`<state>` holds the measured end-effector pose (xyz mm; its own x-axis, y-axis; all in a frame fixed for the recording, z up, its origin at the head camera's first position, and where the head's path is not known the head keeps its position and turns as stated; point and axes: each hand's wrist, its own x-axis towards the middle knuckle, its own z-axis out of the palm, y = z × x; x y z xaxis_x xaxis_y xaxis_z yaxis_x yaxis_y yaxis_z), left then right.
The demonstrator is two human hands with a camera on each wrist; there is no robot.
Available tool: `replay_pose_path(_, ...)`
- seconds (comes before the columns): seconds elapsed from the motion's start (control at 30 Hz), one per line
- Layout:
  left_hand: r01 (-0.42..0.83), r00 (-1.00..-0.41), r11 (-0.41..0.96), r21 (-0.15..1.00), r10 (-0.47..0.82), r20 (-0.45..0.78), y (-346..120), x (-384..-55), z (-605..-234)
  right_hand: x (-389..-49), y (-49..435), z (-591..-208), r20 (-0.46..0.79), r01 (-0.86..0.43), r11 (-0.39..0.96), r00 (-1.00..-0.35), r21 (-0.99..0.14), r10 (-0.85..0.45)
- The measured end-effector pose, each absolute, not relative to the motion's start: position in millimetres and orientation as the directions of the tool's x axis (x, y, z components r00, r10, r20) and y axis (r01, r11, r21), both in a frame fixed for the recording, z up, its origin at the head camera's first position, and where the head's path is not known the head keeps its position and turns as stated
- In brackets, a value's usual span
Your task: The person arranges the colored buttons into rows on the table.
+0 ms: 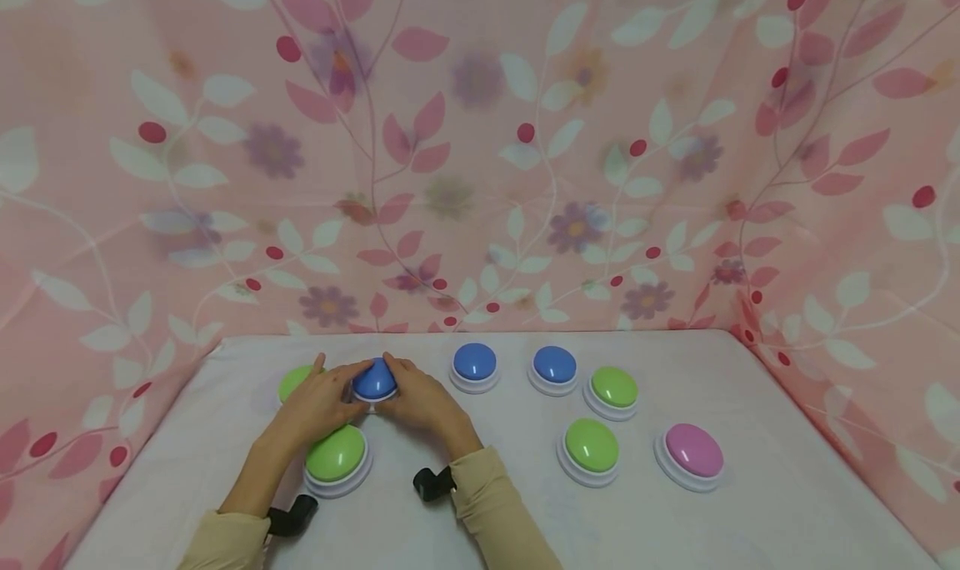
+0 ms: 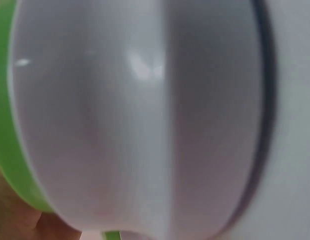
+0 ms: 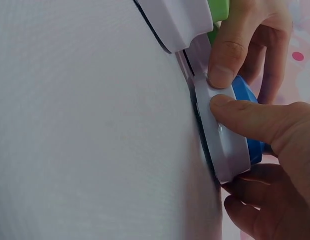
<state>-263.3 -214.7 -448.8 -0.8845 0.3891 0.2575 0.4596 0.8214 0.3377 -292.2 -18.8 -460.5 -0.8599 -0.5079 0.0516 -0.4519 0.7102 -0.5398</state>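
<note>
Both hands grip one blue push button (image 1: 375, 380) with a round white base, on the left part of the table. My left hand (image 1: 318, 405) holds its left side, and my right hand (image 1: 422, 402) holds its right side. In the right wrist view, both thumbs press on the rim of the white base (image 3: 227, 142), and the right fingers curl round its far side. A green button (image 1: 336, 453) stands under the left wrist; its white base (image 2: 95, 130) fills most of the left wrist view. Another green button (image 1: 294, 382) is partly hidden behind the left hand.
Two more blue buttons, one (image 1: 475, 363) near the middle and one (image 1: 555, 366) further right, stand along the back. To the right are two green buttons, an upper one (image 1: 615, 388) and a lower one (image 1: 592, 447), and a pink button (image 1: 694, 451). Flowered cloth (image 1: 480, 178) surrounds the white table (image 1: 480, 520).
</note>
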Motion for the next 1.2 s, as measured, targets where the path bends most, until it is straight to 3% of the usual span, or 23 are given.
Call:
replay_pose_path(0.67, 0.467, -0.877, 0.814, 0.346, 0.377, 0.297, -193.4, -237.7, -429.4, -265.4, 12.7, -420.7, 0.108, -0.515, 0.727, -0.842, -0.455, -0.529)
replay_pose_path(1.2, 0.571, -0.796, 0.787, 0.234, 0.46, 0.395, -162.3, -229.2, -440.5, -245.8, 43.8, -432.2, 0.175, -0.555, 0.76, -0.83, -0.338, -0.529)
